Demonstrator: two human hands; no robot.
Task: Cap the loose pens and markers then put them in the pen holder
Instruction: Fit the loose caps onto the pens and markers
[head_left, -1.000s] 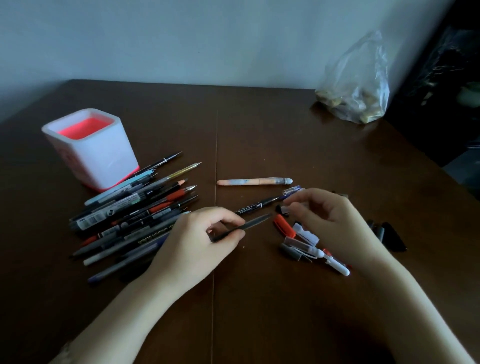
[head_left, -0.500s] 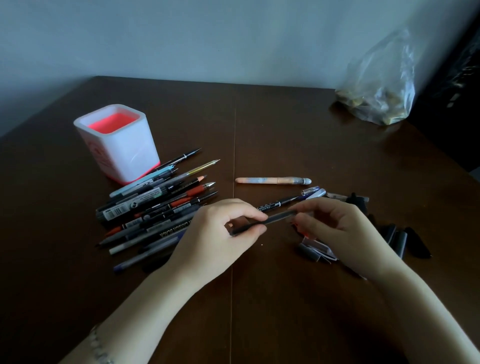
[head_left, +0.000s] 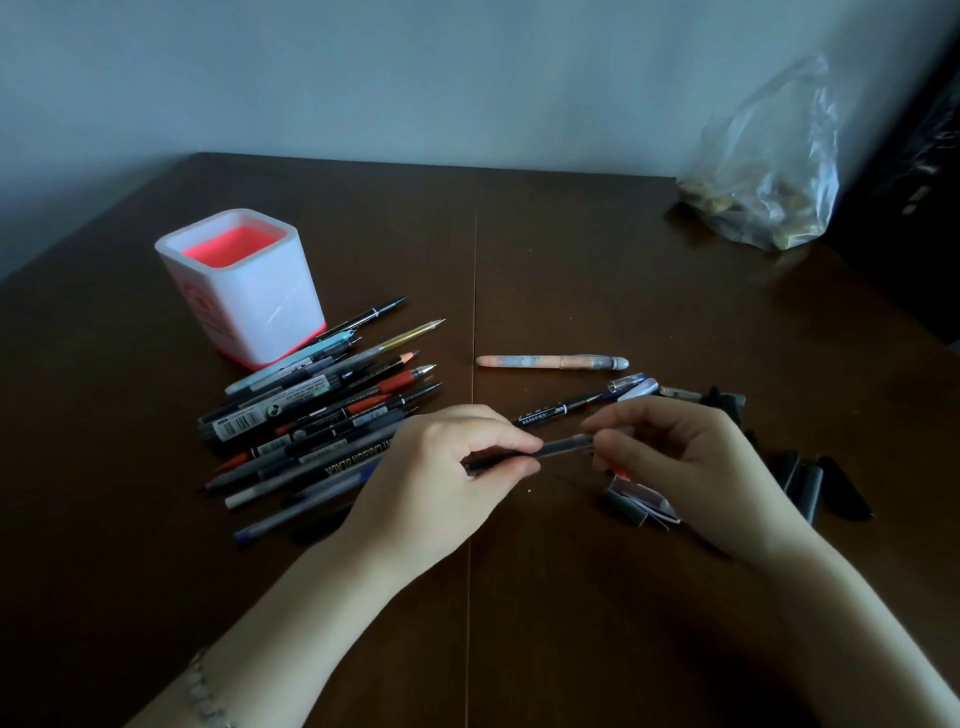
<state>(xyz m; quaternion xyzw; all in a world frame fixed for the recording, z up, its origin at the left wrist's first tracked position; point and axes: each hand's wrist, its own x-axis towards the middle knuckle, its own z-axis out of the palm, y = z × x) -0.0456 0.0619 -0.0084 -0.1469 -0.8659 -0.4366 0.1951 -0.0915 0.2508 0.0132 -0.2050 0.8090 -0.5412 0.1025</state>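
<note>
Left hand (head_left: 447, 467): thumb and fingers pinch dark pen (head_left: 563, 447) mid-barrel.
Right hand (head_left: 675, 457): fingertips curl round the pen's right end.

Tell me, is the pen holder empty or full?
Empty, as far as it shows: no pen sticks out of the pen holder, only its red inside shows. The pens lie piled on the table beside it.
</note>
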